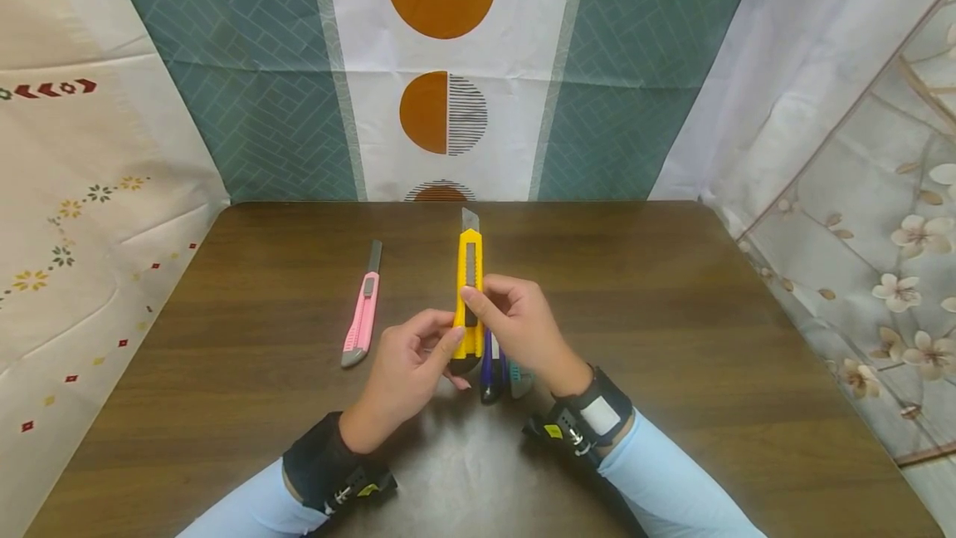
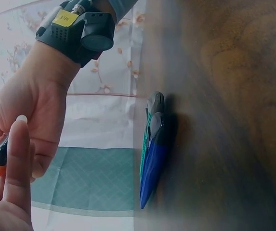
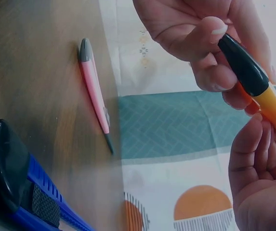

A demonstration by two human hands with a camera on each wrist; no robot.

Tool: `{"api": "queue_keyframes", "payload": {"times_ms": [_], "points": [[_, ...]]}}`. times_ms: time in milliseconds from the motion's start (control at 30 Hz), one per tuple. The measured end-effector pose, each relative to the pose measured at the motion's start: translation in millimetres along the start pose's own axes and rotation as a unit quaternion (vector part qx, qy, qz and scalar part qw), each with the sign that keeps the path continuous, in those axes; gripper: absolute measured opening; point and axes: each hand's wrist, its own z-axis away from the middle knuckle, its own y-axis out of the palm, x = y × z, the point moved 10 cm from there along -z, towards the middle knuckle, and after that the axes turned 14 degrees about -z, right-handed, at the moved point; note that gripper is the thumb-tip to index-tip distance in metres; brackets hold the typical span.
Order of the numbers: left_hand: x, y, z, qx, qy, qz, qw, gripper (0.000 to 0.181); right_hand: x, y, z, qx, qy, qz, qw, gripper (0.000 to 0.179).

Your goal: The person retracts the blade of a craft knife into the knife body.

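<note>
Both hands hold a yellow box cutter [image 1: 470,260] above the table, its short blade pointing away from me. My left hand [image 1: 411,364] pinches the lower body near the black end, thumb on the front. The right hand [image 1: 526,326] grips the right side higher up, its thumb on the front near the slider track. In the right wrist view the cutter's black end [image 3: 243,65] shows between the hands. On the table beneath lie a blue box cutter [image 2: 154,161] and, beside it, a teal one [image 1: 520,380], both partly hidden by the right hand in the head view.
Left of the hands, a pink box cutter [image 1: 362,318] lies on the brown wooden table [image 1: 642,297] with its blade out, pointing away from me. Patterned cloths [image 1: 261,106] hang behind the table and at both sides. Each wrist wears a black strapped camera.
</note>
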Motion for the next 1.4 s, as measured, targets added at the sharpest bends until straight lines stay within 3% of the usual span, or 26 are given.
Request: {"api": "queue_keyframes", "payload": {"times_ms": [167, 767, 1133, 1400], "points": [[-0.6, 1.5, 0.1, 0.009, 0.006, 0.020, 0.9997, 0.026, 0.2, -2.6, 0.5, -0.010, 0.007, 0.003, 0.9999, 0.023], [-0.9, -3.6, -0.6, -0.006, -0.009, 0.003, 0.9999, 0.025, 0.2, 2.9, -0.1, 0.019, 0.010, -0.029, 0.9993, 0.020], [-3.7, -4.7, 0.1, -0.016, 0.016, -0.005, 0.9997, 0.026, 0.0, 3.3, 0.3, 0.020, 0.008, -0.023, 0.9995, 0.016], [-6.6, -6.2, -0.2, -0.027, 0.030, -0.012, 0.9991, 0.027, -5.4, 4.6, -1.1, 0.036, 0.036, -0.014, 0.9986, 0.020]]}}
